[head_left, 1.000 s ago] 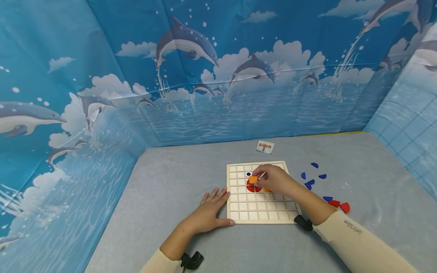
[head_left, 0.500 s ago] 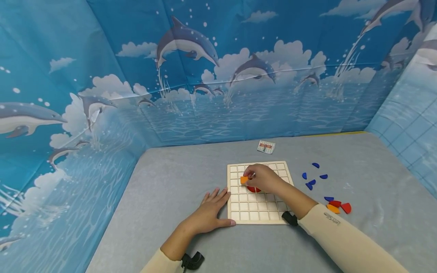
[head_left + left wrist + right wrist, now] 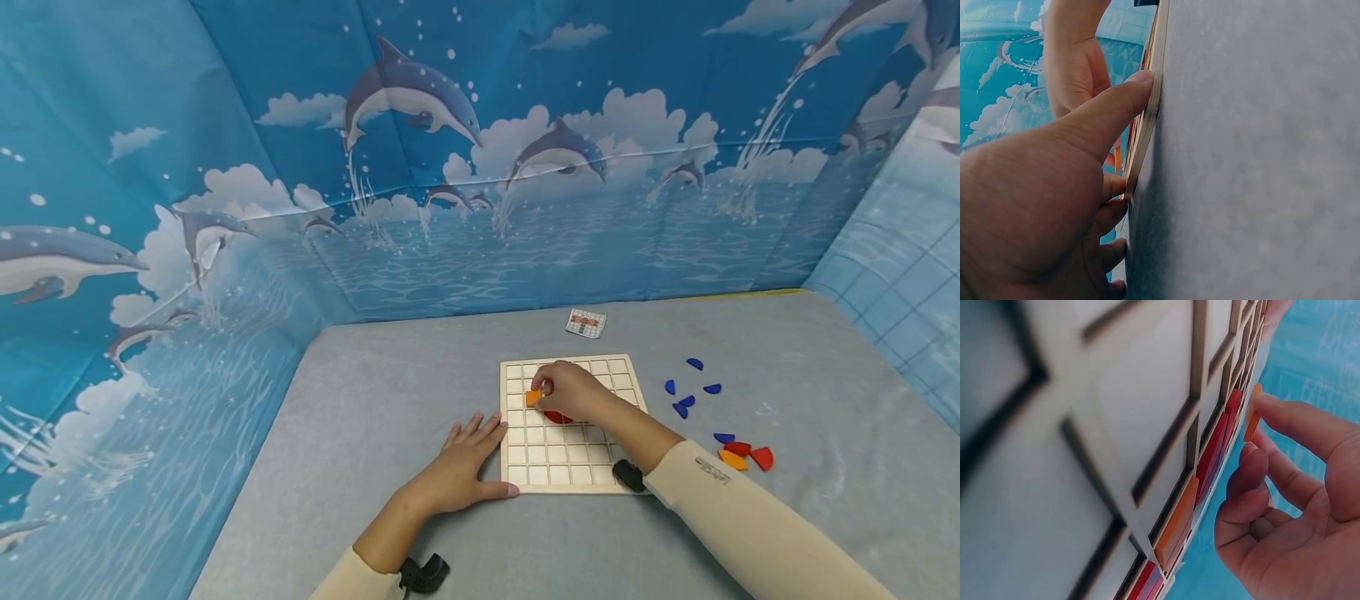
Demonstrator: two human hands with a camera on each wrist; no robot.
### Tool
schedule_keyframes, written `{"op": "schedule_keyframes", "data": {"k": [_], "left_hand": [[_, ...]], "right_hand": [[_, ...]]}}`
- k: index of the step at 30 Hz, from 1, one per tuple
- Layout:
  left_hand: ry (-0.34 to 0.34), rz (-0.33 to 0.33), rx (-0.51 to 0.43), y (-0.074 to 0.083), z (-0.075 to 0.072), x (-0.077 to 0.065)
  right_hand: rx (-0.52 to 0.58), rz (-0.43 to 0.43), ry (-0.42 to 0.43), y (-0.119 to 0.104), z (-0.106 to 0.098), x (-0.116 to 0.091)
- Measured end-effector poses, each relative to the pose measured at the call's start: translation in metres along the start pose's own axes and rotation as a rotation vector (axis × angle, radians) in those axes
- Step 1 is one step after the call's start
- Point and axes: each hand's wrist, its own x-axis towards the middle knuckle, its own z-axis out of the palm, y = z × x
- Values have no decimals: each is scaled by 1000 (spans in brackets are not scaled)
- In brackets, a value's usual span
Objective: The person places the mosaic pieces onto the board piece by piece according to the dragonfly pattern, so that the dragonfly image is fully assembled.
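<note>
In the head view my right hand (image 3: 573,390) pinches a small orange square tile (image 3: 533,397) close over the left part of a wooden grid board (image 3: 558,475). The right wrist view shows this tile (image 3: 1252,415) between thumb and fingertips, tilted off the board's face. Red pieces (image 3: 1213,447) and another orange piece (image 3: 1177,519) sit in the board's cells; in the head view the hand partly covers the red pieces (image 3: 557,417). My left hand (image 3: 457,471) lies with spread fingers at the board's left side, its thumb touching the edge by the near corner.
Several blue half-round pieces (image 3: 694,364) are scattered right of the board. Nearer lie another blue piece (image 3: 723,437), two red pieces (image 3: 762,457) and an orange piece (image 3: 732,459). A printed pattern card (image 3: 586,322) lies behind the board. Dolphin-print curtains (image 3: 480,208) surround the grey table.
My right hand has moved left with the orange tile, from over the red pieces to the board's left columns. The loose orange piece at the right came into view. My left hand stays put.
</note>
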Motion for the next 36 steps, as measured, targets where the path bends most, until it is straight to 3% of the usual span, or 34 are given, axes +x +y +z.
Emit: {"op": "schedule_keyframes", "data": {"k": [23,36], "left_hand": [[-3,-8,-3,1,0,0],[-1,-8,-2,0,1,1]], "right_hand": [[-62,-5,-31,0,3,3],[118,62,-21,11,-22,-7]]}}
